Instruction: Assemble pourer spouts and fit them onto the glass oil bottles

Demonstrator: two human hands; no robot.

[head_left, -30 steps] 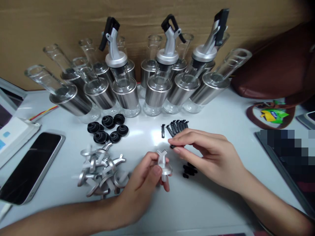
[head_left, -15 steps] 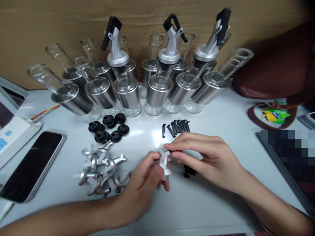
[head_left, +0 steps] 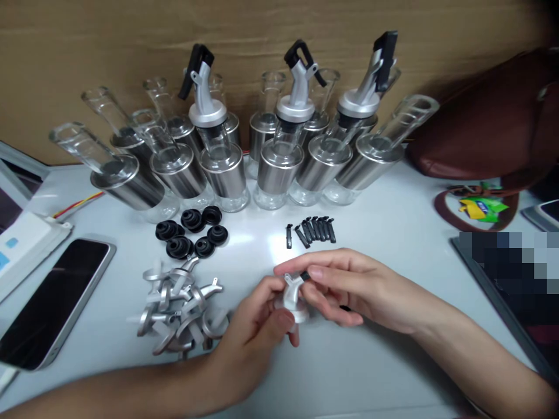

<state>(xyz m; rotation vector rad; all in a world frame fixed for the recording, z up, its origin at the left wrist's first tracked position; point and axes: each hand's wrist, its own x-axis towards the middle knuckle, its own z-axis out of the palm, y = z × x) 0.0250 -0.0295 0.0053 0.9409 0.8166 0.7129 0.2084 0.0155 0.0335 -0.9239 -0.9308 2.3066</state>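
My left hand point(head_left: 257, 326) is closed round the base of a silver pourer spout point(head_left: 292, 297), which stands roughly upright between thumb and fingers. At the spout's upper right end sits a small black tip piece point(head_left: 305, 276). The thumb of my right hand point(head_left: 349, 285) presses on that piece, and its index finger reaches behind the spout. Beyond the hands lie several slim black levers point(head_left: 321, 229) in a row. To the left are a heap of silver pourer spouts point(head_left: 183, 308) and several black ribbed stoppers point(head_left: 192, 230).
Glass bottles with steel sleeves point(head_left: 227, 169) stand in two rows at the back; three carry fitted pourers point(head_left: 297, 96). A phone point(head_left: 56, 302) and a white box point(head_left: 30, 244) lie left. A brown bag point(head_left: 476, 116), a green-yellow wrapper point(head_left: 483, 208) and a dark device point(head_left: 493, 291) are right.
My right hand has turned, its thumb now on the black tip piece and its index finger stretched behind the spout. The small black pieces beneath that hand are now mostly covered. The view shifted slightly.
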